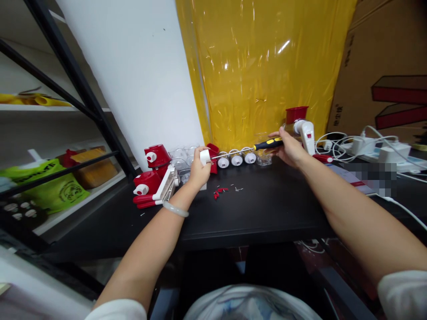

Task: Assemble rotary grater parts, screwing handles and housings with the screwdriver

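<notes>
Metal screwdriver shaft [233, 153], glossy plastic sheet [267, 66]

2 white sleeves [404, 292], 1 pale bangle [175, 209] on the left wrist, blue-patterned shirtfront [247, 304].

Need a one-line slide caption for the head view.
Left hand holds a white part, right hand a yellow-and-black screwdriver pointed at it, over a black table.

Backed by glossy yellow sheeting [270, 71] at one o'clock, white wall [143, 62] at eleven, black-framed shelving [85, 95] at nine.
</notes>
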Available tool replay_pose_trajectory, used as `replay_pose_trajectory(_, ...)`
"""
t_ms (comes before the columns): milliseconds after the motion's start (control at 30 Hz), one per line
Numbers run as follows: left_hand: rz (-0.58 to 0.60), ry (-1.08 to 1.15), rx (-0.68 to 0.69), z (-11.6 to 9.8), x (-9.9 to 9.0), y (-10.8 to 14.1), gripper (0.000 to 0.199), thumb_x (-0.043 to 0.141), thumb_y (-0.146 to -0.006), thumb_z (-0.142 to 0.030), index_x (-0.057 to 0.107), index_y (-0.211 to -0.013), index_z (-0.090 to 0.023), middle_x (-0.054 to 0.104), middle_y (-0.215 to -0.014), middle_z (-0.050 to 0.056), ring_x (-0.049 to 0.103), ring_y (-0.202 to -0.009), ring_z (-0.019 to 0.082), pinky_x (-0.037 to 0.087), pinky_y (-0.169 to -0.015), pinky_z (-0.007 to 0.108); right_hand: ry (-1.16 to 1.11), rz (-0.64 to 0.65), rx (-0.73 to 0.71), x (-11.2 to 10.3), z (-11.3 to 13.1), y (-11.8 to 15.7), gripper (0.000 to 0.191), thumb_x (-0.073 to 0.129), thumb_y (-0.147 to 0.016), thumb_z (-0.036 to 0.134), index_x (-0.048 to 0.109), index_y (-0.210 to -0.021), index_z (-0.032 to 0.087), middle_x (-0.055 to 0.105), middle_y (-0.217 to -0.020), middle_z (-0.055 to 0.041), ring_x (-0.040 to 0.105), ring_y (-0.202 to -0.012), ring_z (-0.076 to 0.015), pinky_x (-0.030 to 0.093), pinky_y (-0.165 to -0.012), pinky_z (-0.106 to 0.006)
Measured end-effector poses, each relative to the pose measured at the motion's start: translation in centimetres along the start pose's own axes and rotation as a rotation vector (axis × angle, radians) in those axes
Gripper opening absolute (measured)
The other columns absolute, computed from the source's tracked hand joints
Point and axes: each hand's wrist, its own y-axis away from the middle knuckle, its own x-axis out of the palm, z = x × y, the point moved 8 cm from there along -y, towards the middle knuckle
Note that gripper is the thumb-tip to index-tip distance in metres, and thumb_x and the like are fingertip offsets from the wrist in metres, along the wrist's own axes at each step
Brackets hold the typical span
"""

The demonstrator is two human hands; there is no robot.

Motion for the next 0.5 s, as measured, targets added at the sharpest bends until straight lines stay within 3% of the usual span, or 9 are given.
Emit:
replay_pose_trajectory(67, -0.011, -0.045, 0.019, -0.1, -0.2, 0.0, 0.049, 0.053, -0.069, -0.004, 0.048, -0.114, -0.023, 0.060, -0.095, 0.002, 0.060, -0.077, 0.015, 0.049, -0.067, 0.026, 0.171, -0.007, 0.069, -0.3, -1.2, -0.2, 0.052, 0.046, -0.083, 0.073, 0.052, -0.078, 0.021, 0.051, -0.051, -0.0016, 0.047, -0.042, -0.0142, 0.036, -0.041, -0.028)
replay_pose_trajectory(200, -0.050, -0.029, -0.008, 0.4, -0.7, -0.2, 0.048, 0.053, -0.070, -0.005, 0.047, -0.114, -0.024, 0.060, -0.095, 0.002, 0.060, -0.079, 0.015, 0.050, -0.069, 0.028, 0.231, 0.099, 0.038, 0.3, -1.9, -0.2, 0.054, 0.056, -0.079, 0.071, 0.045, -0.065, 0.021, 0.041, -0.042, 0.0025, 0.033, -0.035, -0.0084, 0.026, -0.038, -0.025)
replay_pose_trajectory(367, -0.064, -0.026, -0.036, 0.9, -0.8, -0.3, 0.047, 0.053, -0.068, -0.005, 0.047, -0.111, -0.024, 0.060, -0.092, 0.001, 0.060, -0.079, 0.016, 0.050, -0.068, 0.028, 0.102, 0.164, -0.008, 1.0, -1.5, -0.1, 0.047, 0.063, -0.077, 0.066, 0.051, -0.076, 0.021, 0.037, -0.043, 0.0068, 0.028, -0.037, -0.0071, 0.021, -0.040, -0.022)
replay_pose_trajectory(500, -0.057, -0.033, -0.056, 1.2, -0.8, -0.3, 0.048, 0.053, -0.067, -0.005, 0.048, -0.111, -0.024, 0.061, -0.090, 0.000, 0.061, -0.078, 0.016, 0.050, -0.067, 0.027, 0.107, 0.150, -0.080, 0.9, -1.0, -0.3, 0.044, 0.067, -0.075, 0.063, 0.055, -0.081, 0.021, 0.039, -0.050, 0.0059, 0.034, -0.044, -0.0081, 0.025, -0.043, -0.022)
